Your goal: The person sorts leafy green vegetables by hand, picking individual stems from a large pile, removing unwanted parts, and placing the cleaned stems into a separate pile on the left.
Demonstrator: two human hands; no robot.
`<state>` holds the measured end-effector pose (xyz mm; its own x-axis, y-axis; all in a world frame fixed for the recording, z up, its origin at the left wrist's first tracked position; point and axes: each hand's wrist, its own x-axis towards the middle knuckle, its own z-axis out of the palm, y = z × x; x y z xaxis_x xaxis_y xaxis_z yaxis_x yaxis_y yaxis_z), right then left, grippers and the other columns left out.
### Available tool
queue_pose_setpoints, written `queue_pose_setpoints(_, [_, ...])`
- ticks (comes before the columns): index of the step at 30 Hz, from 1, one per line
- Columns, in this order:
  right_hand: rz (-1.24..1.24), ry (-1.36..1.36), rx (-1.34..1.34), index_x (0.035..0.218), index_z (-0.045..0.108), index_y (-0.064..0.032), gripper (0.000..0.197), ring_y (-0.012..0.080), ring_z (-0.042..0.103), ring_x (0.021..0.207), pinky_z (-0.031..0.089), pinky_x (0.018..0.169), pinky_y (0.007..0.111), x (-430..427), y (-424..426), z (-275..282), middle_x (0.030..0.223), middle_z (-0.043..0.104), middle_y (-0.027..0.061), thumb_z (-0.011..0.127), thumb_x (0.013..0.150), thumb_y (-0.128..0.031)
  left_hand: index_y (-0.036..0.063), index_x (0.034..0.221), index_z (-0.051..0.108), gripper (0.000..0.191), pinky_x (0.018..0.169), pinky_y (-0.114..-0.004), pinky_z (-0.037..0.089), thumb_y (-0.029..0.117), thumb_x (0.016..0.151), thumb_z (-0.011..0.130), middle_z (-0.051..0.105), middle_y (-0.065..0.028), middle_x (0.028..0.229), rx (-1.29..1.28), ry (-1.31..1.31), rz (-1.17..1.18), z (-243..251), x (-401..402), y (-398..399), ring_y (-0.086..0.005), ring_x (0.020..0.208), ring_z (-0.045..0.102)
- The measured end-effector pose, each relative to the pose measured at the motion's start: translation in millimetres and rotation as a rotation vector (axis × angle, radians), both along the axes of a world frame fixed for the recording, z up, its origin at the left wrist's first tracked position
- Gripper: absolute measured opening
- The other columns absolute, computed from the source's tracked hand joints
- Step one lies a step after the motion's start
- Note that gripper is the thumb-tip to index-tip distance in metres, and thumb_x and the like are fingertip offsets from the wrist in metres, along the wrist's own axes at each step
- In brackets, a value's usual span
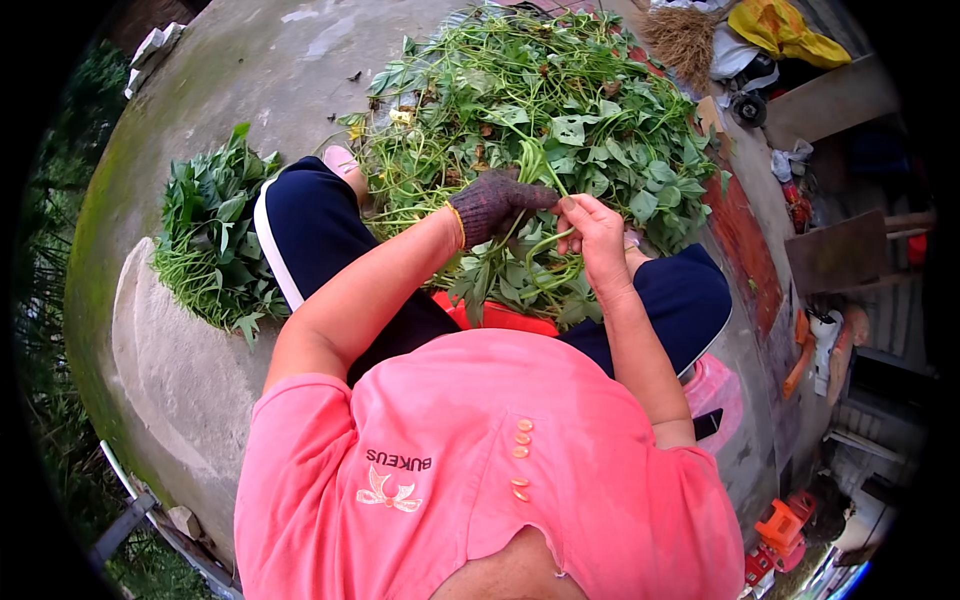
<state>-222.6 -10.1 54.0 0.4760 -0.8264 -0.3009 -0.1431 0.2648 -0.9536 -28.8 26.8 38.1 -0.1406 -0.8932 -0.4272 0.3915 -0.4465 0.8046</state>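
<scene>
My left hand [504, 206], in a dark knitted glove, is closed around a small bunch of green leafy stems [534, 166]. My bare right hand [589, 229] pinches a stem between thumb and forefinger, close beside the gloved fingertips. Stems and leaves hang below both hands, between my knees, over something red [510, 319]. A big heap of leafy vines [480, 105] with some yellowed leaves lies on the ground in front of me. To the left, beside my knee, rests a smaller pile of leafy stems [217, 232], its stem ends towards the lower left.
Concrete ground [300, 67] surrounds the piles, with a mossy edge at left. On the right are a straw broom [679, 37], a yellow bag [787, 31], boards [832, 101] and orange-handled items [799, 356]. A dark phone-like object [707, 424] lies on a pink surface by my right elbow.
</scene>
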Motion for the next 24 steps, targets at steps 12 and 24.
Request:
queue_pose_setpoints(12, [-0.353,0.249,-0.221,0.123,0.063,-0.0018,0.029,0.0053,0.051,0.050,0.039,0.042,0.020,-87,-56,-10,0.070,0.059,0.0009,0.059,0.094,-0.007,0.0119,0.081,0.056,0.028,0.055,-0.036,0.047,0.035,0.094,0.065,0.059,-0.0058,0.072,0.022,0.562,0.148,-32,28,-12,-0.0204,0.059,0.058])
queue_pose_setpoints(24, [0.177,0.377,-0.631,0.085,0.072,-0.0070,0.020,0.0198,0.063,0.071,0.049,0.065,0.033,36,-12,-10,0.081,0.063,0.0064,0.078,0.075,-0.024,0.0109,0.094,0.065,0.053,0.054,-0.038,0.051,0.062,0.095,0.051,0.064,-0.0040,0.081,0.212,0.503,0.055,-53,2,-13,-0.0201,0.066,0.061])
